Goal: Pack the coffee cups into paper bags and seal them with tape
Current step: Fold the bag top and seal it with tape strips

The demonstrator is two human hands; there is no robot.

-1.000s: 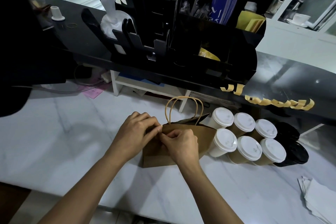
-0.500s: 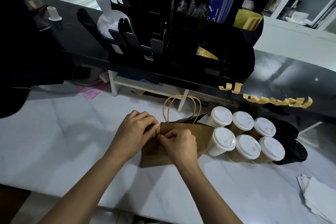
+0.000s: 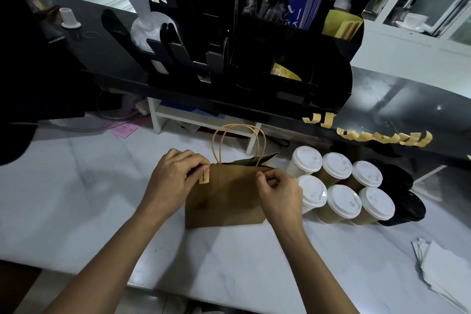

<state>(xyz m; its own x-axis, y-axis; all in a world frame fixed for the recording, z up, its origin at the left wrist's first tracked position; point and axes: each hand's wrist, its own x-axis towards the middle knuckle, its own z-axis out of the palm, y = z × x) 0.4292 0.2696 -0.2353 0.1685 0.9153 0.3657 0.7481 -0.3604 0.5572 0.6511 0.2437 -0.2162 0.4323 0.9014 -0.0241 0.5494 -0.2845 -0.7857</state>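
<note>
A brown paper bag (image 3: 226, 199) with twisted handles stands on the white marble counter (image 3: 76, 199). A short strip of tan tape (image 3: 204, 176) sits over the bag's top edge at its left corner. My left hand (image 3: 175, 173) pinches that corner beside the tape. My right hand (image 3: 279, 191) pinches the top edge further right, fingers curled. Several white-lidded coffee cups (image 3: 341, 186) stand in two rows just right of the bag, with black-lidded cups (image 3: 405, 196) at the row's end.
Pre-cut tape strips (image 3: 382, 136) hang from the edge of the black raised shelf (image 3: 407, 115). A black organiser (image 3: 254, 41) with sleeves and bags stands on it. White napkins (image 3: 443, 270) lie at the counter's right. A small white rack (image 3: 204, 120) stands behind the bag.
My right hand has slid right along the bag's top edge, away from the left hand. The tape strip now shows stuck over the left corner.
</note>
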